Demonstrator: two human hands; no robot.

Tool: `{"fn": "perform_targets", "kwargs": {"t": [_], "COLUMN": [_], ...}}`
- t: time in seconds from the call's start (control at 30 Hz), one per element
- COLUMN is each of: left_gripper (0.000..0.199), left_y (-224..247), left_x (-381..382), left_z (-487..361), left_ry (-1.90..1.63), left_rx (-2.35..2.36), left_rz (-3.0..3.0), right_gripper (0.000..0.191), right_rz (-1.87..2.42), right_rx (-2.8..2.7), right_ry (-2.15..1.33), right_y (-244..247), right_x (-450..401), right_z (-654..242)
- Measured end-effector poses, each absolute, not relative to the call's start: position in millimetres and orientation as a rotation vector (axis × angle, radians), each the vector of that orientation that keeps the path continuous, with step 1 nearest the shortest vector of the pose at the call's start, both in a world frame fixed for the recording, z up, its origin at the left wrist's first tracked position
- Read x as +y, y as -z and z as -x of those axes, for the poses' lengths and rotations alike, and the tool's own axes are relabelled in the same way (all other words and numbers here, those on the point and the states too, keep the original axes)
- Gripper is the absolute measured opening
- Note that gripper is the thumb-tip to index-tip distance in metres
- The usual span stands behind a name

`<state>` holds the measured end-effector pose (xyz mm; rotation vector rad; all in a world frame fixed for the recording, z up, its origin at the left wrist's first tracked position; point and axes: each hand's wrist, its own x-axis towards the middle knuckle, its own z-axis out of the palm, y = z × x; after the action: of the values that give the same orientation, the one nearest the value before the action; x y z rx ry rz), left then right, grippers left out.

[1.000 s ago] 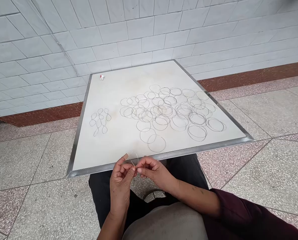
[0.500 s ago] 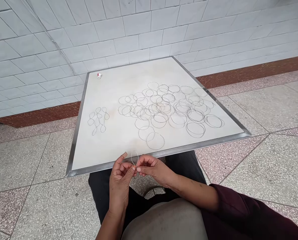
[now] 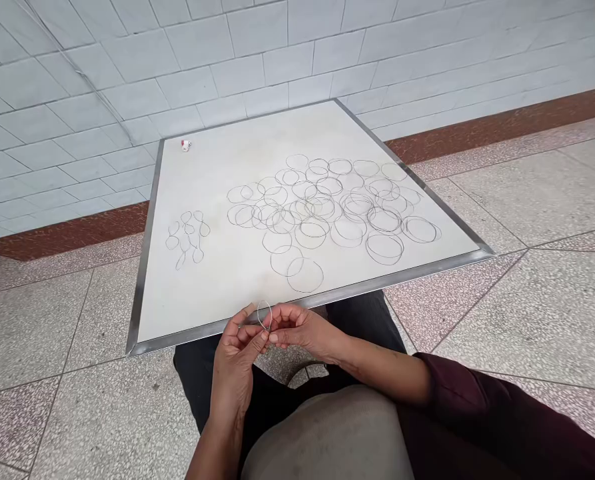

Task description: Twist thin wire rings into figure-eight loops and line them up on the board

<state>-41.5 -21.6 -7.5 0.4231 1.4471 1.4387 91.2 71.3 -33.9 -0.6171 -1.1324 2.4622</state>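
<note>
A small loop of thin wire [image 3: 258,309] stands up between my hands at the table's near edge. My left hand [image 3: 237,350] pinches its lower end between thumb and fingers. Close against it, my right hand [image 3: 297,330] grips the same end with thumb and forefinger, so the fingertips nearly meet. What lies under the fingertips is hidden. On the white table [image 3: 217,293] past my hands, many thin wire rings [image 3: 304,291] overlap one another at the middle and right. Several figure-eight wire pieces [image 3: 198,255] lie at the left.
A small white and red object [image 3: 186,145] sits in the table's far left corner. A metal edging [image 3: 307,303] runs round the tabletop. Behind it rises a white tiled wall [image 3: 247,40]; speckled stone floor [image 3: 477,307] spreads on both sides.
The view has shifted slightly, so the table and rings appear a little further left and up. Both hands keep their pinch on the wire loop, which has turned slightly.
</note>
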Motion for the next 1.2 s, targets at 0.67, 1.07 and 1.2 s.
{"fn": "perform_targets", "kwargs": {"t": [0.67, 1.07, 1.2], "left_gripper": [0.058, 0.058, 0.061], "left_y": [4, 3, 0], "left_x": [-22, -23, -23], "left_z": [39, 42, 43], "left_ry": [-1.353, -1.293, -1.293], "left_rx": [1.475, 1.535, 1.55], "left_rz": [-0.465, -0.546, -0.54], "right_gripper": [0.029, 0.028, 0.03], "right_rz": [0.647, 0.687, 0.668], "right_rx": [-1.119, -1.068, -1.074], "right_ry": [-2.464, -2.448, -2.471], "right_y": [35, 41, 38], "right_x": [75, 71, 71], "right_z": [-92, -88, -90]}}
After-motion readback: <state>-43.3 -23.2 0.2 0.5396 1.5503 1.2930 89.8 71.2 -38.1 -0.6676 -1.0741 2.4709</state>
